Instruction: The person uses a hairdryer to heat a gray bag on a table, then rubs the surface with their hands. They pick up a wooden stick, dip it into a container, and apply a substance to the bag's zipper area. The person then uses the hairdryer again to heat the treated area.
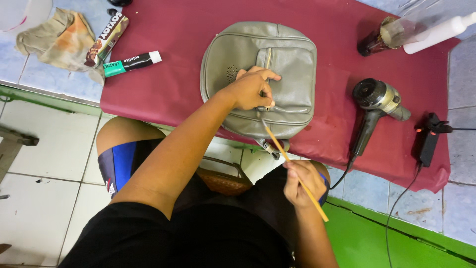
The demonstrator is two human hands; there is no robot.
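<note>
**One grey bag, one brush, two hands at work**

My left hand [253, 90] presses down on the one grey leather backpack [260, 74], fingers curled at its front pocket near the zipper. The bag lies flat on the dark red cloth [173, 59] covering the desk. My right hand [305, 182] is closed around one thin wooden-handled brush [292, 166], its tip touching the bag's lower edge just below my left hand. Around it I count one hair dryer [374, 106], two tubes [131, 63] at the cloth's left end, one stained rag [57, 39], one brown jar [379, 38] and one white bottle [439, 32].
</note>
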